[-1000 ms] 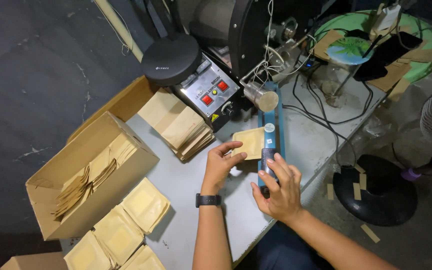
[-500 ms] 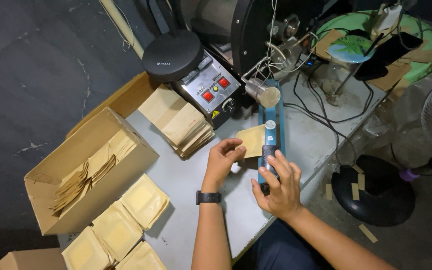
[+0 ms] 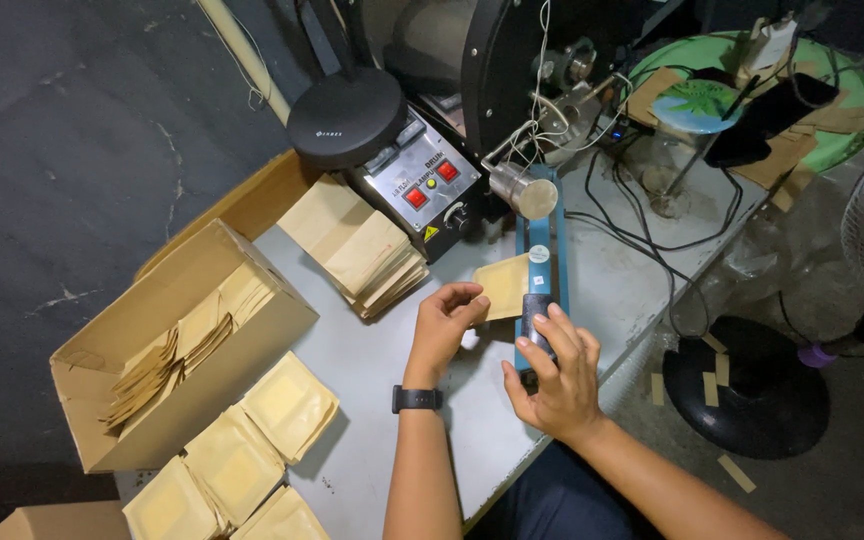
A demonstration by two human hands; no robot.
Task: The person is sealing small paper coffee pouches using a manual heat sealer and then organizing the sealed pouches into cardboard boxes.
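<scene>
Head view: a person stands at the 6 o'clock edge of a grey table (image 3: 372, 370), both bare hands at work near its middle.
Left hand: the left hand (image 3: 447, 318), with a black watch (image 3: 417, 399) on the wrist, has its fingers curled and pinches the near edge of a tan paper pouch (image 3: 504, 285).
Right hand: the right hand (image 3: 557, 375) lies spread, fingers pressing down on the dark handle end of a blue sealer bar (image 3: 538, 270).
Pouch: it lies flat, its 3 o'clock edge tucked under the bar, the rest sticking out toward 9 o'clock.
Sealer bar: it runs from 12 to 6 o'clock, just beside the table's 3 o'clock edge.
At 12 o'clock: a grey control box with red switches (image 3: 422, 195) and a black round machine (image 3: 347, 118) close off the far side; a metal cup (image 3: 524, 190) sits at the bar's far end.
At 10 o'clock: a fanned stack of empty pouches (image 3: 357, 245) lies near the left hand, bare table between them.
At 8 o'clock: an open cardboard box (image 3: 177, 345) holds upright pouches; filled pouches (image 3: 237, 455) overlap along the table's near-left edge.
Open room: bare tabletop stretches from the left forearm toward the box.
At 3 o'clock: black cables (image 3: 652, 235) trail over the table edge; a black round base (image 3: 747, 385) stands on the floor below.
</scene>
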